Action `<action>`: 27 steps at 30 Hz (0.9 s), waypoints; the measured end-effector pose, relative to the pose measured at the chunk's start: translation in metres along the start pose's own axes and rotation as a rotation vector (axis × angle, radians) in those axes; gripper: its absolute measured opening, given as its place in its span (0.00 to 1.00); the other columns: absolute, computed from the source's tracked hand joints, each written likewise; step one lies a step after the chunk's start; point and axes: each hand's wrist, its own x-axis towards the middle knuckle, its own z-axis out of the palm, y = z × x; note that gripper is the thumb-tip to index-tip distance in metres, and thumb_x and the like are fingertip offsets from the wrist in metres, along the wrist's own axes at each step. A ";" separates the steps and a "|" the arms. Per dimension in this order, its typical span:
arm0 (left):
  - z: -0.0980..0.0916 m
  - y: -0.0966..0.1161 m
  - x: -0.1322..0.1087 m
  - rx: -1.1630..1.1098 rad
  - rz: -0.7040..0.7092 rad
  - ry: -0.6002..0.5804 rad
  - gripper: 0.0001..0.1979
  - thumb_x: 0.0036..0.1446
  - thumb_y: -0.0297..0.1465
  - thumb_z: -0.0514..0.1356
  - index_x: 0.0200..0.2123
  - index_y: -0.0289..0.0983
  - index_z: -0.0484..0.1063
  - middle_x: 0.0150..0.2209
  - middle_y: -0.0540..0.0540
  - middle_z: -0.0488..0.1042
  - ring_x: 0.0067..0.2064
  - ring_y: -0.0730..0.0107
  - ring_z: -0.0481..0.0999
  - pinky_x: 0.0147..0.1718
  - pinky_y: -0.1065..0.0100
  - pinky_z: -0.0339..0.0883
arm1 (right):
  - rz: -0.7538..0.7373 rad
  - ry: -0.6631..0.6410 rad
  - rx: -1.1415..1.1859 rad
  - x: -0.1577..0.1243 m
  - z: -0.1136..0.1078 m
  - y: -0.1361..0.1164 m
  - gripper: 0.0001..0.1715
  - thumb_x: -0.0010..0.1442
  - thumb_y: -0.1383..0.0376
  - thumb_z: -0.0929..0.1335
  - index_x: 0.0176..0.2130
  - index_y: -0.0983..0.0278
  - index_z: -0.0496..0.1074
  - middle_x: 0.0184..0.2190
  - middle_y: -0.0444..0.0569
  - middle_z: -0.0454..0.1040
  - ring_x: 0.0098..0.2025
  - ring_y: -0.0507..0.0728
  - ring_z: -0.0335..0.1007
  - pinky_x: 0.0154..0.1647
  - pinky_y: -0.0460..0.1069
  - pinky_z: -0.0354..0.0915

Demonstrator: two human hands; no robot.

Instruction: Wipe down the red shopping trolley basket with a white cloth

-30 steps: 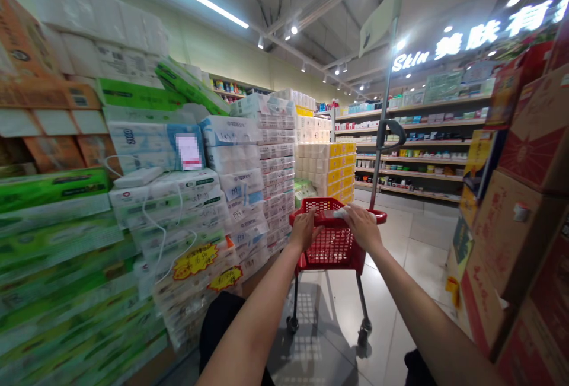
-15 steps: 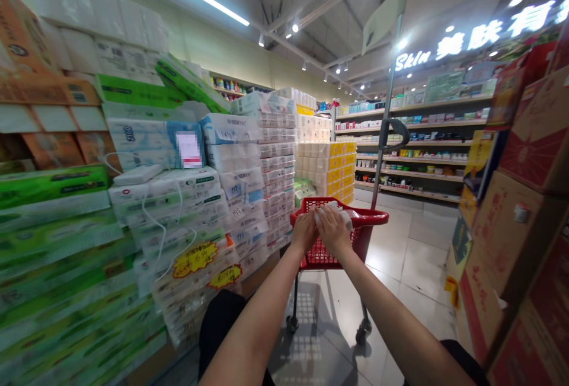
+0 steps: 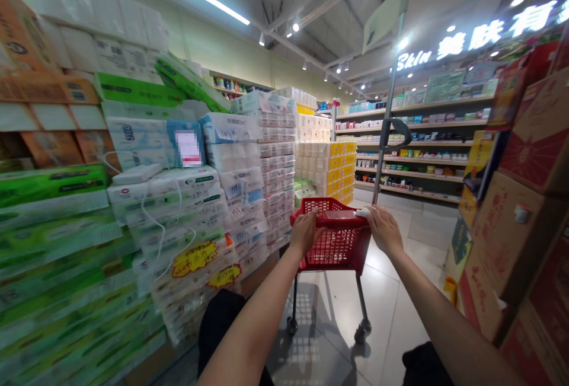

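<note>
A small red plastic shopping cart on wheels stands in the aisle in front of me. My left hand is closed over the near left rim of the cart. My right hand rests on the right end of the rim, fingers closed on a white wipe pressed against the red plastic. A grey pole with a handle rises from the cart's far right corner.
Stacks of tissue and toilet paper packs fill the left side. Red and brown cartons are piled on the right. Shelves of skincare goods line the back. Grey floor tiles run ahead past the cart.
My right hand slid with the white wipe from the left part of the cart's rim out to its right end. The left hand stayed on the left rim.
</note>
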 end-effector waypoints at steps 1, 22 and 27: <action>0.001 0.001 0.000 0.009 -0.009 0.007 0.29 0.64 0.37 0.55 0.62 0.38 0.45 0.49 0.41 0.72 0.51 0.58 0.72 0.51 0.57 0.60 | 0.002 0.024 0.009 -0.001 0.001 -0.010 0.26 0.68 0.54 0.51 0.58 0.55 0.62 0.58 0.49 0.65 0.61 0.60 0.54 0.62 0.61 0.48; -0.013 -0.044 -0.004 0.078 -0.092 -0.129 0.13 0.59 0.31 0.59 0.47 0.41 0.64 0.50 0.44 0.69 0.55 0.58 0.66 0.56 0.53 0.59 | -0.093 0.025 0.068 -0.005 0.004 -0.027 0.26 0.68 0.58 0.51 0.61 0.56 0.60 0.61 0.48 0.61 0.65 0.59 0.50 0.64 0.60 0.48; 0.002 -0.024 -0.005 0.067 -0.079 -0.053 0.25 0.58 0.33 0.59 0.56 0.39 0.55 0.52 0.39 0.67 0.55 0.54 0.65 0.58 0.50 0.55 | -0.174 0.069 0.071 -0.013 0.007 -0.102 0.25 0.68 0.60 0.52 0.60 0.57 0.60 0.61 0.50 0.60 0.65 0.60 0.48 0.64 0.61 0.46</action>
